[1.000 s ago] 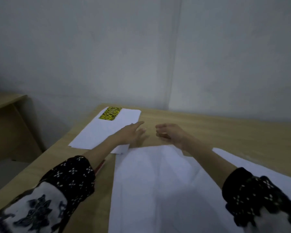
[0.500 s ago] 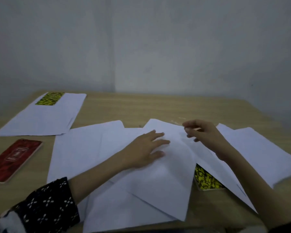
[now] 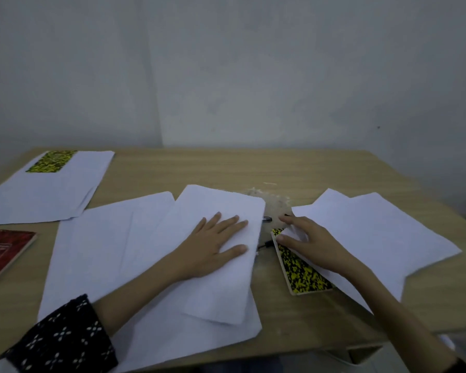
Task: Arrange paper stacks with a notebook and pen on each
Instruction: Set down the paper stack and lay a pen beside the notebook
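Head view: left hand (image 3: 213,246) flat on paper stack (image 3: 151,265), right hand (image 3: 311,243) on loose sheets (image 3: 374,232).

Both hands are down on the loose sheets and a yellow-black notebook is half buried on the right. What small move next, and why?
Probably lift the right-hand sheets off the yellow-black notebook with the right hand, whose fingers already touch their edge. The notebook lies partly under them, and dark pens show in the gap beside it. The left hand lies flat on the middle papers.
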